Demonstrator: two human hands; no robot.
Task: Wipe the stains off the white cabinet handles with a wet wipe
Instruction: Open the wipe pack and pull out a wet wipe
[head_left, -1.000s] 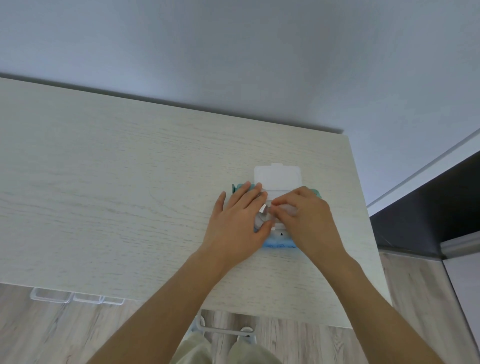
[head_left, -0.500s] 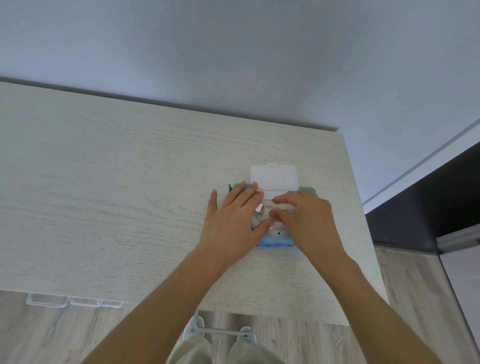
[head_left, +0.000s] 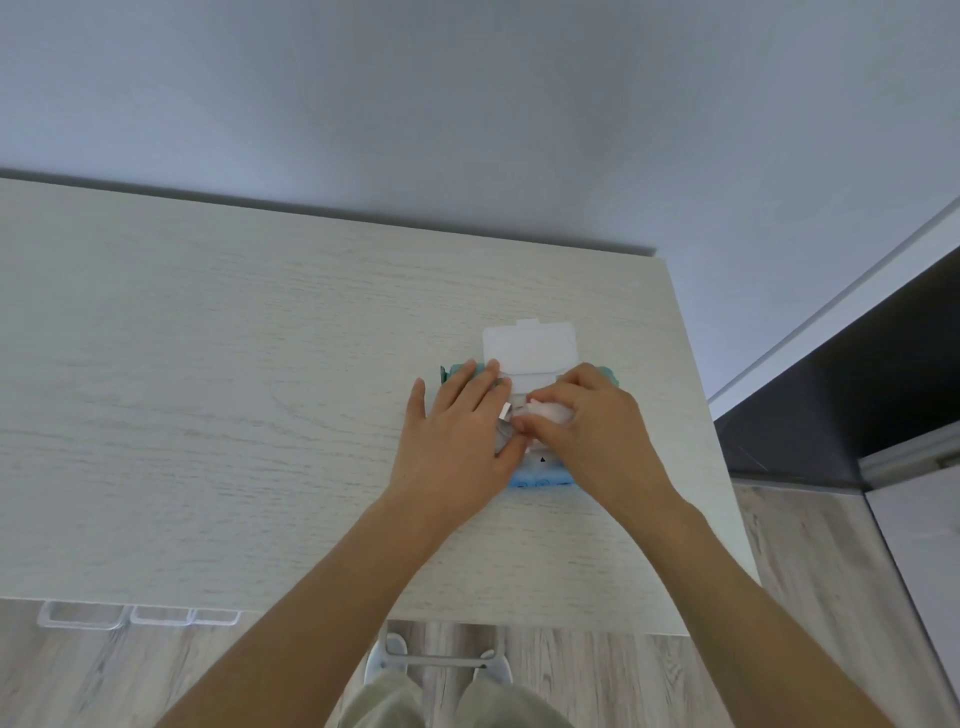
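A blue-green pack of wet wipes (head_left: 540, 475) lies on the pale wood cabinet top (head_left: 234, 389), its white lid (head_left: 530, 345) flipped open toward the wall. My left hand (head_left: 457, 441) lies flat on the pack's left side, fingers apart, pressing it down. My right hand (head_left: 597, 431) pinches a white wet wipe (head_left: 548, 410) at the pack's opening. White cabinet handles (head_left: 83, 616) stick out below the front edge at the lower left, and another handle (head_left: 441, 660) shows below the middle.
The cabinet top ends at a grey wall (head_left: 467, 130) behind. Its right edge drops to a wood-look floor (head_left: 831, 597). A dark unit (head_left: 857, 395) stands to the right. My legs show at the bottom.
My right hand's fingers have closed more on the wipe and drawn a bit of it out of the opening. My left hand stays flat on the pack.
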